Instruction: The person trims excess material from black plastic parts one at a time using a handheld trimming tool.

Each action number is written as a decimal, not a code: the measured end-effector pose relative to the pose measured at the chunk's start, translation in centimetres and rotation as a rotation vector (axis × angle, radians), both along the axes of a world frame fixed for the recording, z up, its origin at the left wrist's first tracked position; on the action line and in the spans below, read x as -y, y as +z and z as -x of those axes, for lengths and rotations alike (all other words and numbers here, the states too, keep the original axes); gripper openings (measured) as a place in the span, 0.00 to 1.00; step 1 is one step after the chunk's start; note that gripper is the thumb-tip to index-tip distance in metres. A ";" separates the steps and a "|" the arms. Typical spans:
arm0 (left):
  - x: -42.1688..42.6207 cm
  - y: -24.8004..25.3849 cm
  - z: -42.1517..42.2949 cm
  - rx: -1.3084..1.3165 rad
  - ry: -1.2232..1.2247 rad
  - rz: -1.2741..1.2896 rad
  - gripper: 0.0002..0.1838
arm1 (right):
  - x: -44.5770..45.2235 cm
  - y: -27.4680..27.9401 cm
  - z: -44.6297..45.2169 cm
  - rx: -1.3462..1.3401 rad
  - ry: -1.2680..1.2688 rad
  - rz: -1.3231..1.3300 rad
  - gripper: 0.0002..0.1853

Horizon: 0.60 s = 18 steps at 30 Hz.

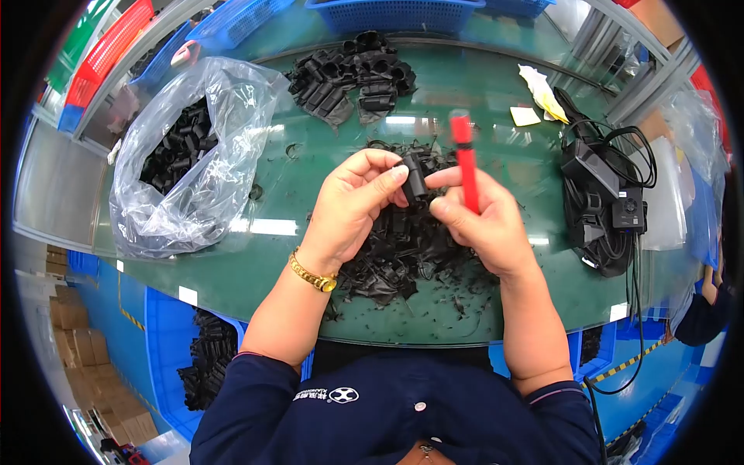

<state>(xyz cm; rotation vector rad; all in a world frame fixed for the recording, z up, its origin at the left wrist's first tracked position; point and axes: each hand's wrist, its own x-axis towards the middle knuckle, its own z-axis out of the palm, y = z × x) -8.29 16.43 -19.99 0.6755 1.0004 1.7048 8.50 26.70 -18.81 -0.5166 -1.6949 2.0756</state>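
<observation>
Black part was held in left grip; red tool was clasped in right grip, over scraps.

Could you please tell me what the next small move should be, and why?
Probably work the red tool along the edge of the black part: the left hand holds the part, the right hand holds the tool close by, and black scraps lie below.
</observation>
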 end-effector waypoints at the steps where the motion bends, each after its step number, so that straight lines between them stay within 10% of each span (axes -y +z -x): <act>1: 0.0 0.2 -0.1 0.047 0.015 0.001 0.08 | -0.2 0.1 -0.2 -0.056 -0.036 0.106 0.10; 6: 0.1 -0.3 0.0 0.046 0.031 0.015 0.07 | -0.7 -0.5 0.6 -0.308 -0.304 -0.098 0.22; 10: 0.2 -0.2 0.2 0.074 0.021 0.053 0.08 | -1.5 -0.7 -0.6 -0.373 -0.050 0.128 0.26; 18: 0.3 0.2 0.2 0.204 -0.041 0.122 0.13 | -0.7 -0.8 -0.1 -0.525 -0.206 -0.130 0.09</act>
